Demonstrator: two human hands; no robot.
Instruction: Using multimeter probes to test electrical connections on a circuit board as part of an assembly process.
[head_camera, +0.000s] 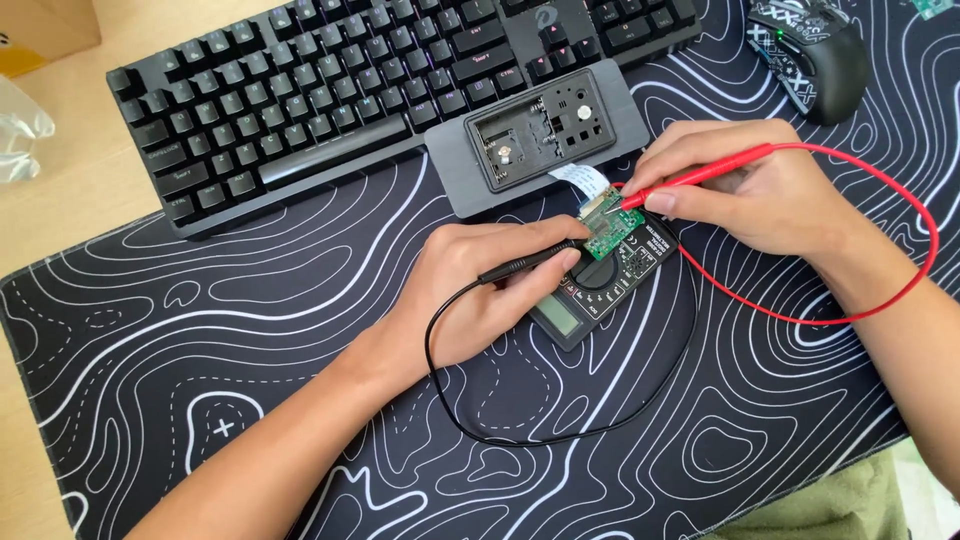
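Left hand (480, 285) pinched on black probe (525, 262). Right hand (745, 185) clamped on red probe (700, 177), tips seemingly touching green circuit board (608, 230) over multimeter (600, 285).

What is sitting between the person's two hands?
In the head view, a small green circuit board lies between the left hand and the right hand, resting on a black multimeter; both probe tips meet it.
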